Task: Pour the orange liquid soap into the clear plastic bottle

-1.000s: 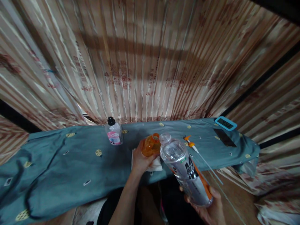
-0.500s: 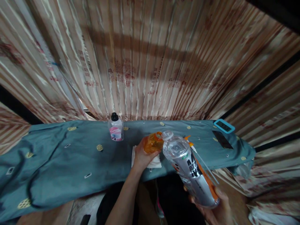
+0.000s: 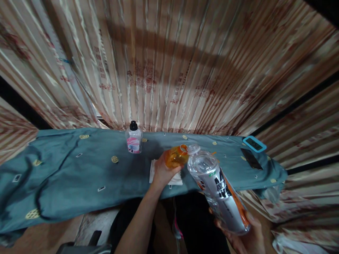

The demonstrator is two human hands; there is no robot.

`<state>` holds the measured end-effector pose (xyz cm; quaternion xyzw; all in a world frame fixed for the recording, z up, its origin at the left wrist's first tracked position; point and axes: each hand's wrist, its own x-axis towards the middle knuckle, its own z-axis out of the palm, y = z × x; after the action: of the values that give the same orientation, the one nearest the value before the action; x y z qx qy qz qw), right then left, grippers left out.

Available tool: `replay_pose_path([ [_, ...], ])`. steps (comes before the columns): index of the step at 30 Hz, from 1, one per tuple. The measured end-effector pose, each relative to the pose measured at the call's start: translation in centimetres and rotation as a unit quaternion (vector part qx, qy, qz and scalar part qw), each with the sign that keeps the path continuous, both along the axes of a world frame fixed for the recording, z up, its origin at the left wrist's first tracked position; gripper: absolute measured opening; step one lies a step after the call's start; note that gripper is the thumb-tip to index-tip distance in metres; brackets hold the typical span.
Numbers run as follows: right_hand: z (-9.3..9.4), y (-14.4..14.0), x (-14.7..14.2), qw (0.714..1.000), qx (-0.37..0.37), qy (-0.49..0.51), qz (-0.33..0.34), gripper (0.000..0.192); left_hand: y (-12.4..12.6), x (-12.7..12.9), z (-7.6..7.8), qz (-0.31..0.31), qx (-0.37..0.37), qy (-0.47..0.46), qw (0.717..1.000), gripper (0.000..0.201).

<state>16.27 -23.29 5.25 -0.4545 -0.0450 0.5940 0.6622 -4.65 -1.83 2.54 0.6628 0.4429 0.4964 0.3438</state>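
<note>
My left hand [image 3: 163, 171] is wrapped round an orange see-through bottle [image 3: 175, 157], whose open mouth tilts to the right. In my right hand [image 3: 245, 229] is a large clear plastic drink bottle [image 3: 221, 190] with a silver and orange label, gripped near its base. That bottle leans to the left, its uncapped neck right at the mouth of the orange bottle. Whether liquid is flowing between them I cannot tell. Beneath my left hand a folded white cloth [image 3: 174, 179] lies on the table. An orange tip [image 3: 214, 153] shows behind the drink bottle, mostly hidden.
A clear bottle with black cap and pink label [image 3: 134, 139] stands at the back left of the green cloth-covered table [image 3: 79, 169]. At the right lie a dark phone [image 3: 251, 158] and a blue-framed clock-like device [image 3: 254, 144]. Pleated curtains [image 3: 164, 70] enclose the table.
The view has shifted slightly. Both hands still hold their bottles neck to mouth. The orange-and-white piece behind the drink bottle is now more hidden.
</note>
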Motion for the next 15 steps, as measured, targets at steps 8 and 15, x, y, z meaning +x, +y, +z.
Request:
replay_pose_path([
  [8,1.5,0.6,-1.9,0.998,-0.032,-0.032,-0.051,0.047,-0.3,0.5,-0.4,0.042,0.023,0.009,0.999,0.055],
  [15,1.5,0.5,-1.2,0.997,-0.049,-0.026,-0.056,0.053,-0.3,0.5,-0.2,0.047,0.021,0.015,0.999,0.057],
])
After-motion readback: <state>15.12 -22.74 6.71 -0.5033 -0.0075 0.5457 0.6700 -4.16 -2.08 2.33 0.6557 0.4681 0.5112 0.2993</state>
